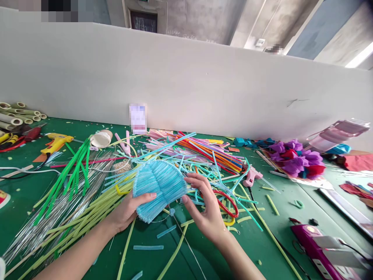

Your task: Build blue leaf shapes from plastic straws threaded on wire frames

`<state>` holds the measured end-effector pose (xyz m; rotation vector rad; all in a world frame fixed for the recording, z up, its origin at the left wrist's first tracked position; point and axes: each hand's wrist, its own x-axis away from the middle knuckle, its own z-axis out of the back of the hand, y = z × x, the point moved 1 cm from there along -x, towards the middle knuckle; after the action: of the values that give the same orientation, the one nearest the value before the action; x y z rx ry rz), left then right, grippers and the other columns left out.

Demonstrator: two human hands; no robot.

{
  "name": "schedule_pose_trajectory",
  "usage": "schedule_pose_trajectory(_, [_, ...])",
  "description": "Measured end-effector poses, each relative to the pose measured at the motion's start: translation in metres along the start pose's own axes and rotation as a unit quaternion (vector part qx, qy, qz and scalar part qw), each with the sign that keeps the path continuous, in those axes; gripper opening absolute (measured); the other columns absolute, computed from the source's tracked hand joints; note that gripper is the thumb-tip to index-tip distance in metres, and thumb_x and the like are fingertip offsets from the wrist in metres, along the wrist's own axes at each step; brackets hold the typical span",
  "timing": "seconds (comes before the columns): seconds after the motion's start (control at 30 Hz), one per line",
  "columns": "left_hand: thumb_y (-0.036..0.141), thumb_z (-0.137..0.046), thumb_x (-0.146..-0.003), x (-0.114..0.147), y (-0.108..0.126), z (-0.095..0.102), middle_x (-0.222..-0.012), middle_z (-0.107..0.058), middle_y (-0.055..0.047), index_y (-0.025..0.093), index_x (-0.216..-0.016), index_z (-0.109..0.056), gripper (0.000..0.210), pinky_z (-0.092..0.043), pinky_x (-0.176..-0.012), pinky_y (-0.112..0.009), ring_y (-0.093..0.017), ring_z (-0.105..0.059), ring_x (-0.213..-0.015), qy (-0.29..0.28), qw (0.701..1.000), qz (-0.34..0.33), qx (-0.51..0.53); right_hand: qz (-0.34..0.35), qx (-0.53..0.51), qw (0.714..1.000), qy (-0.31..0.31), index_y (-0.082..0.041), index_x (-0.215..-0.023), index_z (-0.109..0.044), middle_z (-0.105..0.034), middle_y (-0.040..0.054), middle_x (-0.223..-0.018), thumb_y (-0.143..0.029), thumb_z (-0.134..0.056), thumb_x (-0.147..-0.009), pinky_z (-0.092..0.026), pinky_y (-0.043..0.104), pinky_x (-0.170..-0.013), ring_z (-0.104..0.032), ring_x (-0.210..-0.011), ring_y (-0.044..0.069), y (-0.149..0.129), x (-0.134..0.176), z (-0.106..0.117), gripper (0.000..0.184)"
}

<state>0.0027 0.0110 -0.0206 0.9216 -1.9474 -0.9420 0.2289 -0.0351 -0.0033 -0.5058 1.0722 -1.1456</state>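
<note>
A fan-shaped piece made of light blue pipe cleaners (160, 186), with a raised line down its middle, is held up over the table. My left hand (129, 212) grips its left lower side, thumb on top and the other fingers hidden beneath. At the right edge, my right hand (206, 206) holds it with thumb and fingertips, the fingers arched. Below the piece hangs a thin wire (189, 245) with a small blue tuft at its top. Short blue pipe-cleaner offcuts (148, 247) lie on the table under my hands.
Bundles of yellow-green (110, 210), green (72, 175) and orange pipe cleaners (215, 155) cover the green table. A yellow glue gun (56, 143) is at left, a pink glue gun (252, 175) at right. Purple-red fabric flowers (300, 159), a bottle (335, 134) and a power strip (320, 249) stand further right.
</note>
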Motion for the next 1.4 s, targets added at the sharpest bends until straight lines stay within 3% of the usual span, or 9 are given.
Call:
schedule_pose_trajectory(0.07, [0.029,-0.079,-0.08,-0.001,0.0,0.0,-0.126,-0.073,-0.008,0.027,-0.146,-0.05,0.073,-0.059,-0.089,-0.043,-0.034,-0.072,-0.108,0.007,1.0,-0.004,0.004,-0.068,-0.029,0.997,0.021,-0.022,-0.115,-0.06,-0.064,0.0104,-0.116,-0.037,-0.063,-0.091,-0.052,0.038,-0.088,-0.062,-0.106,0.025,0.003,-0.001,-0.001,0.028])
schedule_pose_trajectory(0.17, [0.032,-0.08,-0.079,-0.002,-0.001,0.001,-0.12,-0.076,-0.008,0.027,-0.145,-0.053,0.071,-0.059,-0.088,-0.043,-0.034,-0.074,-0.103,0.002,1.0,-0.008,0.006,-0.199,-0.12,0.972,-0.03,-0.018,-0.092,-0.064,-0.069,0.0059,-0.087,-0.049,-0.066,-0.087,-0.05,0.031,-0.069,-0.062,-0.076,0.019,0.007,-0.003,-0.005,0.032])
schedule_pose_trajectory(0.27, [0.035,-0.08,-0.079,-0.003,-0.002,0.001,-0.119,-0.076,-0.008,0.028,-0.143,-0.055,0.069,-0.059,-0.088,-0.044,-0.035,-0.073,-0.104,-0.004,1.0,-0.008,0.0,-0.257,-0.217,0.94,-0.059,-0.017,-0.079,-0.065,-0.068,0.0042,-0.077,-0.055,-0.07,-0.082,-0.045,0.027,-0.064,-0.058,-0.068,0.015,0.008,-0.004,-0.011,0.039])
schedule_pose_trajectory(0.47, [0.035,-0.086,-0.07,0.0,-0.004,0.002,-0.12,-0.076,-0.006,0.029,-0.139,-0.059,0.074,-0.054,-0.097,-0.044,-0.035,-0.067,-0.117,0.026,1.0,-0.006,-0.008,-0.279,-0.29,0.915,-0.02,-0.018,-0.078,-0.064,-0.067,0.0023,-0.074,-0.053,-0.076,-0.077,-0.044,0.026,-0.067,-0.055,-0.067,0.013,0.007,-0.003,-0.016,0.038])
schedule_pose_trajectory(0.63, [0.034,-0.083,-0.075,0.001,-0.004,0.001,-0.12,-0.076,-0.007,0.027,-0.138,-0.061,0.067,-0.05,-0.104,-0.046,-0.034,-0.065,-0.12,0.002,1.0,-0.001,-0.011,-0.277,-0.295,0.914,-0.008,-0.019,-0.079,-0.063,-0.067,0.0021,-0.074,-0.055,-0.076,-0.077,-0.047,0.027,-0.067,-0.057,-0.067,0.014,0.004,-0.003,-0.016,0.039])
schedule_pose_trajectory(0.8, [0.041,-0.079,-0.079,0.001,-0.006,-0.001,-0.128,-0.072,-0.007,0.026,-0.136,-0.062,0.061,-0.051,-0.101,-0.044,-0.033,-0.064,-0.121,0.012,0.999,-0.021,-0.022,-0.286,-0.308,0.899,-0.121,-0.016,-0.084,-0.069,-0.068,0.0026,-0.076,-0.055,-0.081,-0.072,-0.047,0.025,-0.062,-0.061,-0.068,0.015,0.001,0.0,-0.024,0.043])
schedule_pose_trajectory(0.93, [0.046,-0.073,-0.085,0.003,-0.005,-0.007,-0.119,-0.076,-0.011,0.019,-0.129,-0.067,0.052,-0.055,-0.093,-0.045,-0.034,-0.07,-0.109,-0.025,0.998,-0.021,-0.053,-0.287,-0.312,0.885,-0.189,-0.014,-0.078,-0.072,-0.068,0.0016,-0.069,-0.053,-0.085,-0.067,-0.045,0.024,-0.06,-0.061,-0.062,0.013,0.001,0.005,-0.033,0.042])
schedule_pose_trajectory(1.13, [0.04,-0.071,-0.087,0.005,-0.005,-0.01,-0.109,-0.079,-0.01,0.017,-0.109,-0.073,0.032,-0.058,-0.088,-0.043,-0.033,-0.074,-0.098,-0.035,0.997,-0.023,-0.06,-0.286,-0.325,0.88,-0.194,-0.015,-0.076,-0.078,-0.074,0.0045,-0.072,-0.051,-0.084,-0.07,-0.045,0.024,-0.059,-0.061,-0.06,0.013,0.004,0.009,-0.037,0.037])
schedule_pose_trajectory(1.4, [0.04,-0.073,-0.086,0.004,-0.01,-0.012,-0.12,-0.075,-0.009,0.019,-0.113,-0.073,0.035,-0.055,-0.094,-0.043,-0.033,-0.069,-0.108,-0.028,0.998,-0.034,-0.042,-0.256,-0.302,0.902,-0.175,-0.016,-0.069,-0.076,-0.069,0.0016,-0.065,-0.046,-0.082,-0.075,-0.046,0.024,-0.062,-0.059,-0.063,0.013,0.004,0.006,-0.038,0.031])
